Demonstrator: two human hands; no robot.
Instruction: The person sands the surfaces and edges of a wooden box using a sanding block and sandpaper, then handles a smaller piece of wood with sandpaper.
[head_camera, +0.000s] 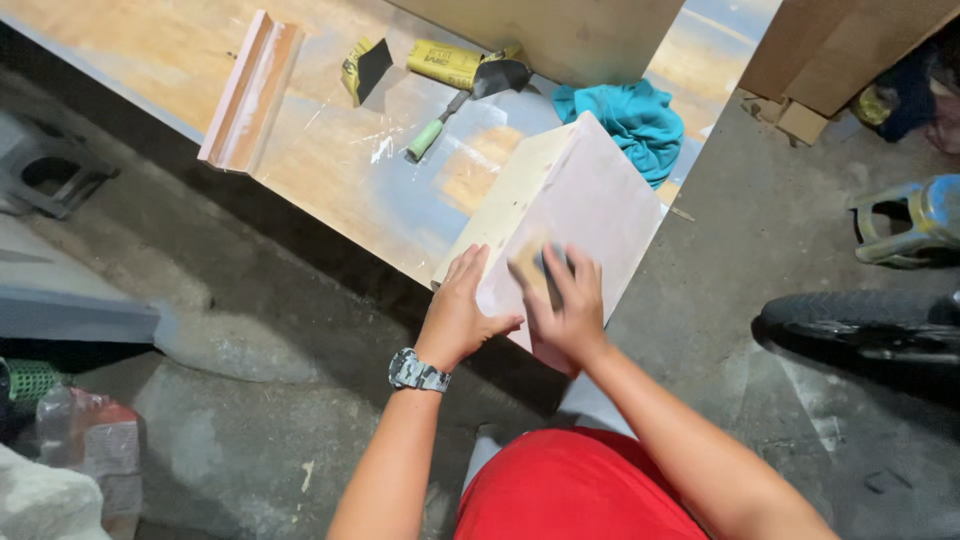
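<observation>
Pale wood box (575, 200) tipped on its edge at the near rim of the worktop (330, 150), one corner up, flat side facing up.

L hand (462, 315) flat on the box's near left edge, fingers straight, thumb out to the right. Grip wide, just pressing, not wrapped round. Grey watch (418, 371) on that wrist.

R hand (568, 305) on the flat side, just beside the L hand, a bit blurry. Fingers bent over a small dark pad (550, 265), pressed on the wood. Grip narrow, holding the pad.

Yellow-brown smudge on the box near the pad.

Further back on the worktop: scraper w/ green handle (432, 132), yellow pack (445, 62), folded sandpaper bit (365, 68), teal rag (630, 120) touching the box's far corner. Long wood strip (250, 90) lying at the left, well apart from the box.

Red shirt (575, 490) at the bottom. Grey floor (260, 300) below. Black tyre (860, 320) at the right, plastic bottle (85, 430) at the far left.
</observation>
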